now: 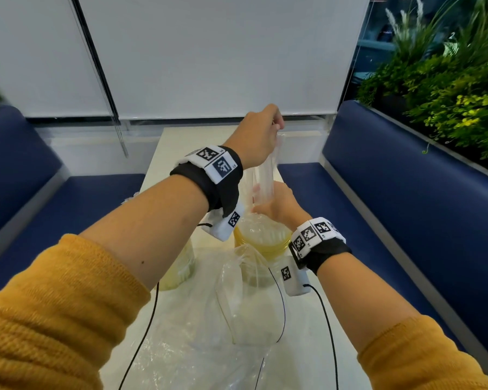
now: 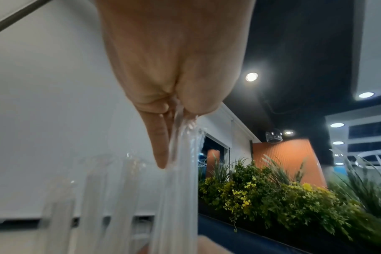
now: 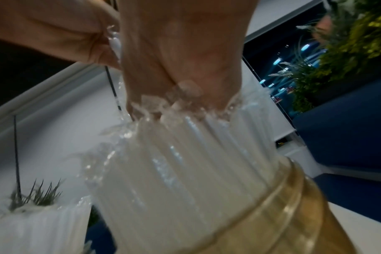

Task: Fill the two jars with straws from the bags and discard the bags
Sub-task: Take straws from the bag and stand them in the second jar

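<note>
Nothing here carries words I can make out. The white wrist bands (image 1: 219, 164) show only black-and-white square code patterns, with tiny marks beside them too small to read. The bags, the jars and the counter bear no legible print.

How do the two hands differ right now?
The left hand is raised high, pinching the top of the clear bag; the right hand sits lower, just above the jar. The left hand pinches a thin gather of film; the right hand wraps the straws through the bag. Both hold the same bag.
</note>
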The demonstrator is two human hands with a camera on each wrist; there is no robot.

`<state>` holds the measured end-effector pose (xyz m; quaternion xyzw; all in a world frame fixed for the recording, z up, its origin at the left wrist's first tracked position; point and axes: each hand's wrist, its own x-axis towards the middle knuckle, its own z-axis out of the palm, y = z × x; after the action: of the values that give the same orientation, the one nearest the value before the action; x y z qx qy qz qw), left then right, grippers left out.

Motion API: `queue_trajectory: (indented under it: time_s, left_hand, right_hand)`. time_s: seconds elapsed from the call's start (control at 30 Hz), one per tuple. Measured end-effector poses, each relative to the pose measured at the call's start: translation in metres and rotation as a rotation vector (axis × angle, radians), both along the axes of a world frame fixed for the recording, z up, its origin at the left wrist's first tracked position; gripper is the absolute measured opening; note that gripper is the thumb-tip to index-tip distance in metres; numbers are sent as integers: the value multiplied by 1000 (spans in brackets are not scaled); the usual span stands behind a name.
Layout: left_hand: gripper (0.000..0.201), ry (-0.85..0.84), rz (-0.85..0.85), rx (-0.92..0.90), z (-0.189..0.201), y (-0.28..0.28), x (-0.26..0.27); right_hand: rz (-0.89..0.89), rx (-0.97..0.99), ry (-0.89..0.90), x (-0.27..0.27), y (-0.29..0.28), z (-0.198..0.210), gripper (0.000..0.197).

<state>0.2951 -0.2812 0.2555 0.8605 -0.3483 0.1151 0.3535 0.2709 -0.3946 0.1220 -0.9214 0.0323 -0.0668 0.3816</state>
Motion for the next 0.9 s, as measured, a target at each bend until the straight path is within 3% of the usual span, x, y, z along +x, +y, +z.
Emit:
queue_trajectory:
  time_s: [0.13,0.23,0.33,0.47,0.67,0.77,0.9]
  left_hand:
    - [20,23,-31,-78,-12,4,0]
    - [28,-28,-5,14,-6,6,2]
    - [28,-52,-10,124,3,13,5]
    - [30,-95,-9,237,11,16,5]
    - [30,-112,-36,232,10,10,1]
    - [30,-141,-52,225,15,6,0]
    - [31,-155,-50,424,4,7,-2]
  right_hand:
    - [-8,213,-25,3,-4,-3,16]
    - [-45,170,-75,4,0,-5,13]
    - [-59,256,-93,3,2,-2,20]
    - [29,175,-97,0,0,-5,19]
    - [-30,63,-120,-5,-2,-9,32]
    - [-3,113,-104,-5,-3,-9,34]
    - [15,94,-93,0,-3,-11,19]
